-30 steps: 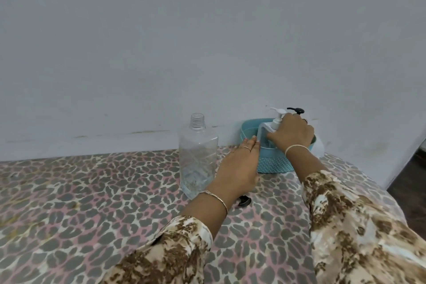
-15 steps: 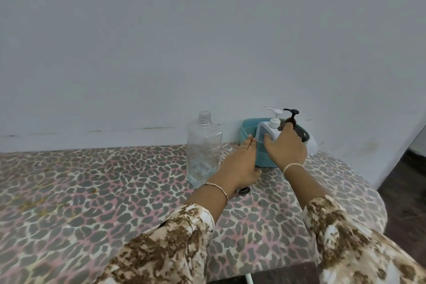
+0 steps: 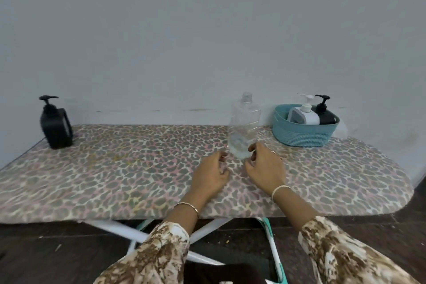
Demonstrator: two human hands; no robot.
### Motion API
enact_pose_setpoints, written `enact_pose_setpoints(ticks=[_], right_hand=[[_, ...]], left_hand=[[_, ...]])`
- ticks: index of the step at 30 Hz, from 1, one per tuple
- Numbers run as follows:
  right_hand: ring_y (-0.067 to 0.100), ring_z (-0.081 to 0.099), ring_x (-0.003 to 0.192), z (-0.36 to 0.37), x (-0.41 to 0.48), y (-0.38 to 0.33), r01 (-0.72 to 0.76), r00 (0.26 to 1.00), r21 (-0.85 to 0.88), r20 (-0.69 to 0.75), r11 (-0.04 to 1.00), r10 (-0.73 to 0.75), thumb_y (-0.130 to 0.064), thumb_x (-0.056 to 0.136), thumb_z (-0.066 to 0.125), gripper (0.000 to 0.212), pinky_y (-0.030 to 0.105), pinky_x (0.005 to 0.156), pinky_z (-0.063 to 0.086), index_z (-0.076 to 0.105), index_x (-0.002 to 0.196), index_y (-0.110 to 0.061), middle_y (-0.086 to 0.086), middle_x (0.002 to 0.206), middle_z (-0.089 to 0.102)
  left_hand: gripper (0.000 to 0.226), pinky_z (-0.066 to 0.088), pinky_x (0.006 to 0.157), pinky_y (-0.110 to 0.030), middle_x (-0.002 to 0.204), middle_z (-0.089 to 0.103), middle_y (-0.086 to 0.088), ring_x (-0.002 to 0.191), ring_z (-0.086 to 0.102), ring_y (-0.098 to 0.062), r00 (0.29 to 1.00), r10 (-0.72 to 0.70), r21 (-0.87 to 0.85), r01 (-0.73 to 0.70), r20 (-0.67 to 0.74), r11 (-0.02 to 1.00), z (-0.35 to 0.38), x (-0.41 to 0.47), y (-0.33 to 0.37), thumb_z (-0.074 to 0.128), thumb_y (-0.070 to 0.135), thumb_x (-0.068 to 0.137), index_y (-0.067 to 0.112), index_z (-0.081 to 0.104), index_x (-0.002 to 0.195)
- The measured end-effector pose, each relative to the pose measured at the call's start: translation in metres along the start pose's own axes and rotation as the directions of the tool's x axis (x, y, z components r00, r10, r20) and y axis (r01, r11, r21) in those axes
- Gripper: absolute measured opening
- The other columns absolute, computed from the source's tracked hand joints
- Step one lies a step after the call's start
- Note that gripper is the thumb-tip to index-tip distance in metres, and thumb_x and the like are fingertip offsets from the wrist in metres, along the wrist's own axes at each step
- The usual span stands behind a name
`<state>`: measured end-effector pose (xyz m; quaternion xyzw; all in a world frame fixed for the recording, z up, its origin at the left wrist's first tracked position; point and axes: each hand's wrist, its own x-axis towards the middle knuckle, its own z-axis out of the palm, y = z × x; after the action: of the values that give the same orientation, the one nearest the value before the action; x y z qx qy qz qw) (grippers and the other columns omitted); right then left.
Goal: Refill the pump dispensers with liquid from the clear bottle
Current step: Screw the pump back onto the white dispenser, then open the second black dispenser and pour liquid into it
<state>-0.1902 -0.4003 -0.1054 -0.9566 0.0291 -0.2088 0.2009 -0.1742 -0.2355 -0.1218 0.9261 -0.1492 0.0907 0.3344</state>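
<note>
Bottle [image 3: 244, 127], clear plastic, uncapped, upright on a leopard-print ironing board [image 3: 115, 168]; little liquid shows, and only at its base. Left hand [image 3: 211, 174] just left of the bottle's foot, right hand [image 3: 265, 168] just right of it, both with fingers loosely curled and holding nothing; whether the right thumb touches the plastic cannot be told. Blue basket [image 3: 304, 138] to the right of the bottle, holding a white dispenser [image 3: 304, 116] and a black dispenser [image 3: 325, 115], pumps fitted. Second black dispenser [image 3: 55, 124] far left of the bottle, near the board's end. Risks, as judged: the bottle is tall, light and open-necked, so a sideways knock from either hand would likely tip it and spill what remains; the padded board gives a soft footing; thin walls may buckle under a hard squeeze; the liquid looks too scant for three dispensers.
</note>
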Motion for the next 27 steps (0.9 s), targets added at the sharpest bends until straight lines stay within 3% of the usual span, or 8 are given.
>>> enact_pose_setpoints(ticks=[7, 13, 19, 25, 27], right_hand=[[0.019, 0.057, 0.112, 0.043, -0.001, -0.083, 0.194, 0.955, 0.054, 0.219, 0.98, -0.201, -0.036, 0.089, 0.055, 0.038, 0.034, 0.094, 0.046, 0.058, 0.124, -0.021, 0.0, 0.123, 0.059], [0.017, 0.056, 0.115, 0.08, 0.011, -0.153, 0.325, 0.852, 0.129, 0.39, 0.937, -0.35, -0.041, 0.092, 0.052, 0.042, 0.033, 0.098, 0.045, 0.053, 0.13, -0.023, -0.002, 0.127, 0.059], [0.017, 0.056, 0.113, 0.112, 0.038, -0.197, 0.395, 0.796, 0.159, 0.433, 0.905, -0.424, -0.047, 0.095, 0.047, 0.044, 0.033, 0.094, 0.047, 0.05, 0.132, -0.024, -0.001, 0.129, 0.058], [0.018, 0.037, 0.137, 0.145, 0.069, -0.215, 0.493, 0.751, 0.089, 0.459, 0.866, -0.475, -0.049, 0.098, 0.038, 0.053, 0.033, 0.111, 0.033, 0.044, 0.143, -0.021, -0.003, 0.154, 0.033], [0.018, 0.044, 0.13, 0.153, 0.08, -0.215, 0.493, 0.752, 0.098, 0.452, 0.864, -0.481, -0.047, 0.098, 0.038, 0.047, 0.033, 0.108, 0.037, 0.05, 0.136, -0.022, -0.002, 0.147, 0.043]], left_hand=[[0.044, 0.039, 0.104, -0.041, 0.137, 0.048, -0.001, 0.129, 0.035, -0.024, 0.956, -0.233, 0.058, 0.247, -0.177, 0.967, -0.073, -0.033, -0.088, 0.063, 0.03, 0.086, 0.025, 0.052, 0.128], [0.05, 0.03, 0.113, -0.04, 0.146, 0.038, -0.008, 0.136, 0.025, -0.027, 0.855, -0.385, -0.016, 0.405, -0.346, 0.914, -0.136, -0.043, -0.147, 0.066, 0.026, 0.085, 0.021, 0.049, 0.132], [0.065, 0.029, 0.112, -0.045, 0.144, 0.039, -0.018, 0.134, 0.03, -0.036, 0.689, -0.516, -0.066, 0.566, -0.509, 0.822, -0.192, -0.025, -0.206, 0.067, 0.025, 0.084, 0.009, 0.037, 0.139], [0.078, 0.024, 0.116, -0.046, 0.156, 0.018, -0.017, 0.142, 0.017, -0.036, 0.577, -0.537, -0.111, 0.612, -0.615, 0.783, -0.231, 0.016, -0.251, 0.067, 0.024, 0.087, 0.006, 0.022, 0.148], [0.084, 0.022, 0.116, -0.046, 0.158, 0.012, -0.017, 0.144, 0.013, -0.036, 0.56, -0.544, -0.151, 0.598, -0.624, 0.787, -0.239, 0.032, -0.26, 0.068, 0.025, 0.087, 0.005, 0.016, 0.15]])
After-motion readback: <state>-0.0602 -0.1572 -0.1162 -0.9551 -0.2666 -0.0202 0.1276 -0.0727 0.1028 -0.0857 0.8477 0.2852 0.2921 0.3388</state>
